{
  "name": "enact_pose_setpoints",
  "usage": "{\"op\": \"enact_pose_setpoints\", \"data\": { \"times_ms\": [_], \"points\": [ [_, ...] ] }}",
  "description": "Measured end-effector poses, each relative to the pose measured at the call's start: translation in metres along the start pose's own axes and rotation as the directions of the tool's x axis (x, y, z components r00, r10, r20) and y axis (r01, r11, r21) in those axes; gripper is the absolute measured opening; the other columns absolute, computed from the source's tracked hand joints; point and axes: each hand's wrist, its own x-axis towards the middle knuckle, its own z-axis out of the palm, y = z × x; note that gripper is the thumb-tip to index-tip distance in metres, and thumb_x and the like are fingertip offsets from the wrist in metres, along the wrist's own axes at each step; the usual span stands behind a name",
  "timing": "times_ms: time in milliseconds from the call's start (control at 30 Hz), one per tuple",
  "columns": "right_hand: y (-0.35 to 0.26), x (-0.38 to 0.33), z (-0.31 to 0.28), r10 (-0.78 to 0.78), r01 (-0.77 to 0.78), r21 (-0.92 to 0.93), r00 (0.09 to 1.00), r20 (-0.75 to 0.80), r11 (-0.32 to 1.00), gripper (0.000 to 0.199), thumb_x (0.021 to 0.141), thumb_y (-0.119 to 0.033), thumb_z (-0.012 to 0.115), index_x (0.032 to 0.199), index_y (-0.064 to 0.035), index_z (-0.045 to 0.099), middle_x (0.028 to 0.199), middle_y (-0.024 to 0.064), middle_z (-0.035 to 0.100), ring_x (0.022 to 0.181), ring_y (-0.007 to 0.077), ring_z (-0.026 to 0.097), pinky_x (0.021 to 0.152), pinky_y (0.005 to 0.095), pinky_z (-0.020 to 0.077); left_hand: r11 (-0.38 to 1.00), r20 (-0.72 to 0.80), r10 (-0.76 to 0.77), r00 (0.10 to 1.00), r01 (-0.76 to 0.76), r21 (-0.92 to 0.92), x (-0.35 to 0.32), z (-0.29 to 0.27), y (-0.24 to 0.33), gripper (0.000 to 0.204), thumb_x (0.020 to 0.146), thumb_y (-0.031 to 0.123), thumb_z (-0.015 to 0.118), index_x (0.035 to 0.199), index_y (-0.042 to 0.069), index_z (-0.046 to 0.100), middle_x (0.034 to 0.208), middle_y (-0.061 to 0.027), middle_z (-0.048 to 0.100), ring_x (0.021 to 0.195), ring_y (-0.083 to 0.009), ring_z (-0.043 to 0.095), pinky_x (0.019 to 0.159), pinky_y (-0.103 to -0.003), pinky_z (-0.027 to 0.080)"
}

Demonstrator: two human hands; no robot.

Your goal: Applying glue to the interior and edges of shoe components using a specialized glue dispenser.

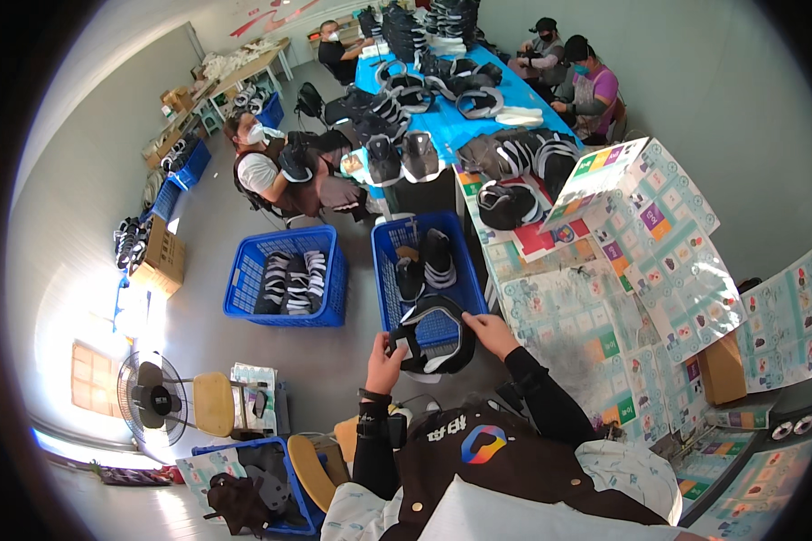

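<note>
A black padded ring with a light grey inner edge (463, 347) hangs in front of my body, held up between both hands; its exact kind I cannot make out. My left hand (385, 365) has its fingers closed on the ring's left side, next to a small white patch. On the opposite side, my right hand (493, 335) pinches the upper right edge. Just beyond the ring stands a blue plastic crate (381, 236) with several similar black-and-grey padded pieces (438, 257) inside.
Another blue crate (334, 242) with stacked padded pieces stands at the left. A table covered with printed sheets (559, 316) is on my right. Farther off, co-workers sit around a blue-covered table (442, 135) piled with padded pieces. A fan (156, 397) stands at lower left.
</note>
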Motion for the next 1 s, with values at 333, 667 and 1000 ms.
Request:
{"op": "enact_pose_setpoints", "data": {
  "times_ms": [333, 667, 1000],
  "points": [
    [0.028, 0.010, -0.022, 0.091, -0.080, 0.108, 0.991, -0.099, 0.991, 0.058, 0.099, -0.048, 0.061, 0.089, 0.0085, 0.067, 0.066, 0.0106, 0.062, 0.064, 0.0145, 0.056, 0.064, 0.0347, 0.0448, 0.988, 0.149, -0.019, 0.989, 0.042, -0.150, 0.008, 0.003, 0.041, 0.020, 0.092, 0.004, 0.064, 0.110, 0.004, 0.054, 0.098, -0.0003, 0.060, 0.090, -0.0078, 0.058, 0.081, -0.024, 0.048],
    [0.037, 0.056, -0.028, 0.224, -0.246, 0.242, 0.968, 0.114, 0.939, 0.057, 0.095, -0.055, 0.064, 0.092, 0.0011, 0.074, 0.080, 0.0020, 0.069, 0.074, 0.0104, 0.061, 0.069, 0.0258, 0.0464, 0.990, 0.263, -0.026, 0.964, 0.061, -0.126, 0.018, 0.005, 0.047, 0.019, 0.093, 0.005, 0.063, 0.109, 0.004, 0.055, 0.097, 0.0005, 0.059, 0.089, -0.0068, 0.056, 0.079, -0.024, 0.048],
    [0.307, -0.116, -0.116, 0.237, -0.493, -0.378, 0.800, -0.552, 0.784, 0.048, 0.079, -0.026, 0.076, 0.120, -0.0052, 0.066, 0.117, 0.0220, 0.068, 0.112, 0.0406, 0.062, 0.096, 0.0492, 0.0502, 0.854, 0.288, -0.456, 0.842, 0.505, -0.127, 0.075, 0.076, 0.007, 0.029, 0.094, 0.015, 0.064, 0.116, 0.001, 0.052, 0.107, -0.0094, 0.060, 0.092, -0.0200, 0.067, 0.070, -0.040, 0.062]
  ]
}}
